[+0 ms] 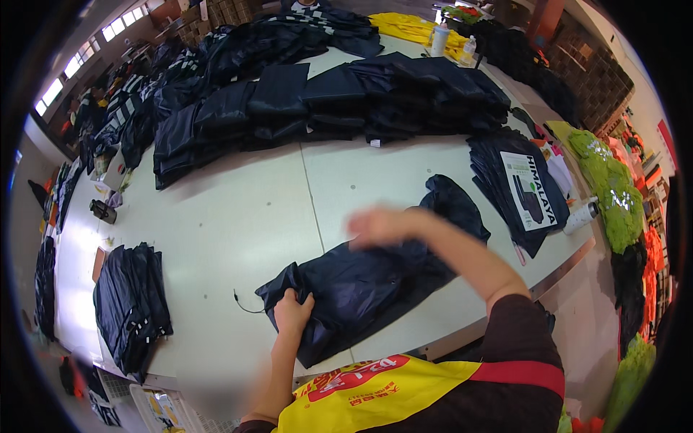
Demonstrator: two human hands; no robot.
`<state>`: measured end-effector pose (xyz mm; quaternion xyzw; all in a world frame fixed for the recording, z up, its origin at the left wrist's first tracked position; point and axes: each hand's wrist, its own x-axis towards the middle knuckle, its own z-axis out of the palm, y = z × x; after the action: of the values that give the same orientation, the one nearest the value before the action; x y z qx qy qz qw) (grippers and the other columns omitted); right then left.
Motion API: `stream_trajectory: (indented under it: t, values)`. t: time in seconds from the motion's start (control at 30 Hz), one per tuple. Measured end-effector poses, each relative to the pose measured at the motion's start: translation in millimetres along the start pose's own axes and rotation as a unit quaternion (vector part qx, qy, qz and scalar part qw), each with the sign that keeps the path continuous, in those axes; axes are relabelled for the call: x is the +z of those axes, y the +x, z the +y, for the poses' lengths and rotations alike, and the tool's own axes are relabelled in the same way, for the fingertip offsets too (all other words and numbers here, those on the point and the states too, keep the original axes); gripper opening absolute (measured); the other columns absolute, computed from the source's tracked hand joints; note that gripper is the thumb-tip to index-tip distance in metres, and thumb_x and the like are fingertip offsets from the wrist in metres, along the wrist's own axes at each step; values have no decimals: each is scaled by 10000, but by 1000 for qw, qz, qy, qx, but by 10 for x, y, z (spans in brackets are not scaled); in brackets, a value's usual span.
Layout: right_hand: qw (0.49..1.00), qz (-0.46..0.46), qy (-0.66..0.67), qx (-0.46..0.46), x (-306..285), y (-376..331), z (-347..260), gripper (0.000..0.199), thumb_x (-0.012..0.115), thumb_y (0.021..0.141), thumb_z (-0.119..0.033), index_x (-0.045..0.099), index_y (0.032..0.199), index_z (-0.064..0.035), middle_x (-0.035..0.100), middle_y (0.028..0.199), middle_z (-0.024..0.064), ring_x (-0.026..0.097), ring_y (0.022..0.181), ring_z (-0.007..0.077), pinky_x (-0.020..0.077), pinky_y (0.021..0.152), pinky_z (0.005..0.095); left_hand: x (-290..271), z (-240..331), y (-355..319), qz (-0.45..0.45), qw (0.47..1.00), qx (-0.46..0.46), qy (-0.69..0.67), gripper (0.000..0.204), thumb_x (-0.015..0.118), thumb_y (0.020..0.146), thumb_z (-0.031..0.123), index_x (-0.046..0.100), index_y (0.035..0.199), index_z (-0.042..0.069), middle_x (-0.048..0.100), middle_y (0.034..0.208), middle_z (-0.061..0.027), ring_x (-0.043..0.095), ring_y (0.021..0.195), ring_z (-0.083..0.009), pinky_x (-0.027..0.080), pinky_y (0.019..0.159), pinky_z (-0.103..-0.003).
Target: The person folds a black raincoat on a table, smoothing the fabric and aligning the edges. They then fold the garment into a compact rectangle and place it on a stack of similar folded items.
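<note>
A dark navy garment (pixel 361 289) of thin, slightly shiny cloth lies bunched lengthwise on the white table before me. At its left end my left hand (pixel 294 312) has its fingers closed on the cloth. A thin black cord (pixel 247 303) sticks out from that end onto the table. My right hand (pixel 381 226) is over the far edge of the garment, smeared by motion, so its fingers cannot be made out. Whether it touches the cloth cannot be told. The garment's right end spreads out in a loose, rounded flap beyond my right forearm.
Folded dark garments (pixel 310 101) form a long row across the table (pixel 238 209). To the right are flat dark bags (pixel 523 187) and a white bottle (pixel 582 216); a dark stack (pixel 132 307) is at left, near a small black object (pixel 103 211). Yellow cloth (pixel 411 29) lies far back.
</note>
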<state>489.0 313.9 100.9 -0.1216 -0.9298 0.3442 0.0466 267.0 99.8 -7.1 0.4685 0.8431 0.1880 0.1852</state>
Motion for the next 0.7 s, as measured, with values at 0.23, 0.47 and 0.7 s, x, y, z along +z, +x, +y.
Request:
stream_trajectory:
  t: [0.23, 0.47, 0.7]
  values:
    - [722, 395, -468, 322, -2112, 320, 1336, 743, 672, 709, -119, 330, 1368, -136, 385, 1359, 148, 357, 1268, 339, 370, 955, 493, -1, -5, 22, 0, 1000, -15, -22, 411, 700, 693, 380, 511, 695, 15, 591, 640, -190, 597, 646, -390, 469, 599, -444]
    - [754, 180, -546, 317, -2366, 601, 1942, 627, 675, 732, -52, 444, 1301, -179, 518, 1162, 116, 555, 1064, 309, 461, 877, 428, 43, -28, 34, 0, 999, -18, -31, 416, 722, 679, 363, 495, 664, 16, 566, 604, -175, 583, 604, -377, 467, 572, -424]
    - [749, 308, -558, 183, -2412, 602, 1929, 141, 481, 829, -97, 564, 937, -133, 579, 892, 144, 626, 839, 325, 529, 687, 422, 65, -142, 33, 2, 999, 8, -41, 389, 703, 696, 360, 502, 689, 27, 580, 626, -187, 592, 617, -380, 472, 574, -439]
